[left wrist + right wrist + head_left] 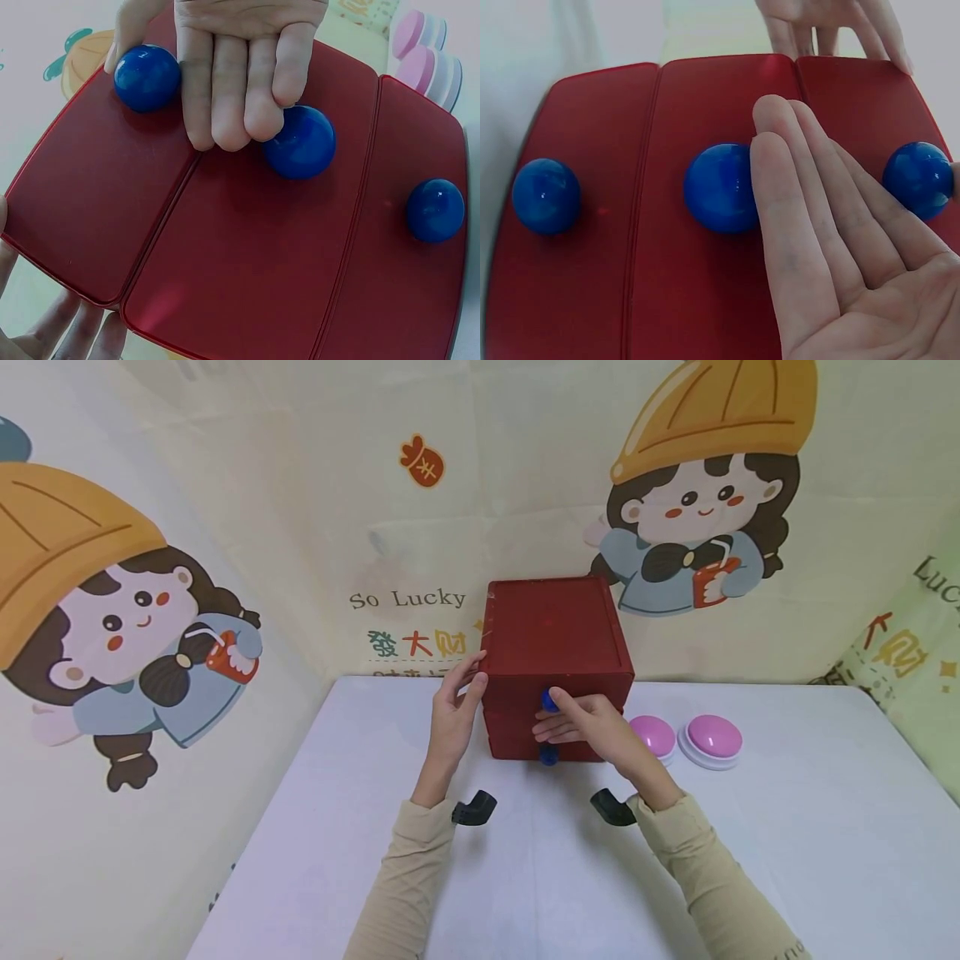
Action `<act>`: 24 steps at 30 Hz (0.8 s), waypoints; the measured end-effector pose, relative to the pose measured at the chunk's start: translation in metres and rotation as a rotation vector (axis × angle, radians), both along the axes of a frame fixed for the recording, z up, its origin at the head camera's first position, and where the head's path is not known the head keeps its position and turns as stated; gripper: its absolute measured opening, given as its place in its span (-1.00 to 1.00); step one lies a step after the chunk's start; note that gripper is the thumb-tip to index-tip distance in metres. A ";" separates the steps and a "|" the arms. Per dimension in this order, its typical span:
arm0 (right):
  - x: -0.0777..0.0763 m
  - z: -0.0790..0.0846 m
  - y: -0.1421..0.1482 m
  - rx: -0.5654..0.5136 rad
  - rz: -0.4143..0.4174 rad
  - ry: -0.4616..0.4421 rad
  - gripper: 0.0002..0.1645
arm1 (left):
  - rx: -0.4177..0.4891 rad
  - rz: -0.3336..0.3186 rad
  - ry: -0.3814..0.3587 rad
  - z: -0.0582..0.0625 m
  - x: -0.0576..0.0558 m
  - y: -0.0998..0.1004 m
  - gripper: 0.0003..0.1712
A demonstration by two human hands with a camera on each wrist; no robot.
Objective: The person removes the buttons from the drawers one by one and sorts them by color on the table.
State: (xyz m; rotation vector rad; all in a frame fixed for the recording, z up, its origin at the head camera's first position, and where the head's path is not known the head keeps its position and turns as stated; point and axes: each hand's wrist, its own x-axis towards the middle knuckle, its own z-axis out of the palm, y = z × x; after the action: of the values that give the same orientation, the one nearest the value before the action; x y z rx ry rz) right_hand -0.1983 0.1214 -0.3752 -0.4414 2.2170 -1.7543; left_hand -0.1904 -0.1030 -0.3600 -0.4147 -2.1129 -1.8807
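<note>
A red box of drawers point(557, 627) stands on the table, with three drawer fronts and round blue knobs. My right hand point(592, 727) is at its front, pinching the top knob point(147, 78) between thumb and forefinger. Its other fingers are nearly straight and partly cover the middle knob point(721, 187); whether they touch it I cannot tell. Below shows the bottom knob point(549, 754). My left hand point(455, 710) rests against the box's left side near the top front corner, fingers loosely extended. The wrist views show the drawer fronts close up, with only thin seams between them.
Two pink-topped white round push buttons point(714, 742) stand on the white table point(360, 860), right of the box. Behind the table hangs a printed backdrop point(315, 527) with cartoon figures. A black camera mount point(476, 808) juts inward from each wrist.
</note>
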 end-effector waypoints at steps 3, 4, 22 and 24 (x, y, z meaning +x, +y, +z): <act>0.000 0.002 0.003 0.003 0.008 0.000 -0.28 | -0.007 -0.002 0.001 0.000 0.000 0.000 -0.54; 0.000 0.002 0.004 0.003 0.007 -0.001 -0.29 | -0.008 -0.002 -0.001 0.000 0.000 -0.001 -0.53; 0.007 -0.006 0.035 0.090 -0.012 -0.016 -0.31 | -0.022 0.036 -0.009 0.003 0.002 0.002 -0.53; 0.007 -0.009 0.038 0.102 -0.021 -0.023 -0.31 | -0.018 0.043 -0.009 0.004 0.003 0.003 -0.53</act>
State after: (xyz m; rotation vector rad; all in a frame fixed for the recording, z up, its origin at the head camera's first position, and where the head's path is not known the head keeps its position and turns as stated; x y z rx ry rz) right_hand -0.1911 0.1592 -0.3839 -0.3744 2.2905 -1.6388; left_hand -0.1873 -0.0995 -0.3560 -0.3620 -2.1288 -1.8449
